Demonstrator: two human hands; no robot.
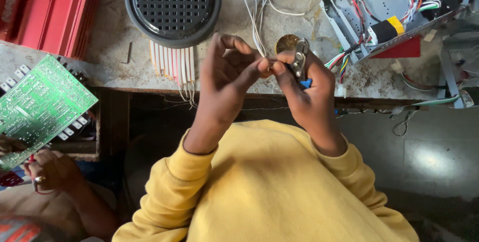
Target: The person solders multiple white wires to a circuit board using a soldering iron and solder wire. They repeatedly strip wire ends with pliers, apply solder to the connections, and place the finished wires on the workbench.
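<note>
1. Head view, centre frame: left hand (227,67) pinching thin white wires (258,32) at the fingertips.
2. Right hand (304,82) clamped on small pliers (299,60), jaws right at the pinch.
3. Risk: too hard a squeeze cutting strands or nipping a fingertip.
4. Risk: taut wires tugging loose parts off the workbench (115,37).

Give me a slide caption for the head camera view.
Left hand pinches white wires while right hand holds pliers to them.

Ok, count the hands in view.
3. The left hand and right hand meet over the bench edge, the right holding pliers. A co-worker's hand is lower left, beside a green circuit board.
</note>
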